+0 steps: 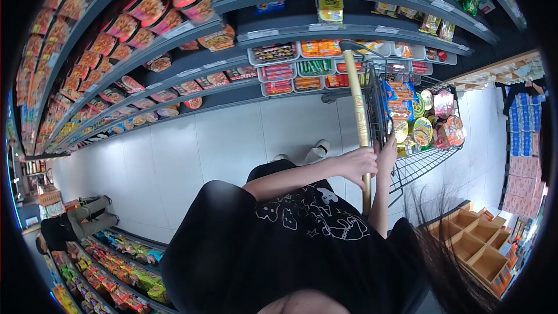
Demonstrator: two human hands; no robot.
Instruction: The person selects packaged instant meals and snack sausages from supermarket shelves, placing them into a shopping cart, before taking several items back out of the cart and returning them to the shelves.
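My left hand (359, 166) is closed round the gold-coloured handle bar (357, 99) of a shopping cart (427, 160). Just to the right, my right hand (387, 152) is closed at the dark wire edge behind that bar; its grip is partly hidden. In the wire basket lie blue-and-orange packs of what look like sausages (400, 100). Beside them are several round instant noodle cups (422, 131) and a pink-topped tub (444, 103). A red-and-white tub (451, 131) leans near the basket's right side.
Shelves with noodle bowls (148, 9) curve along the left and top. White trays of packaged snacks (314, 68) sit low beyond the cart. A person in grey trousers (87, 218) is at lower left by another snack shelf (122, 273). Wooden bins (471, 238) and stacked cartons (523, 157) stand right.
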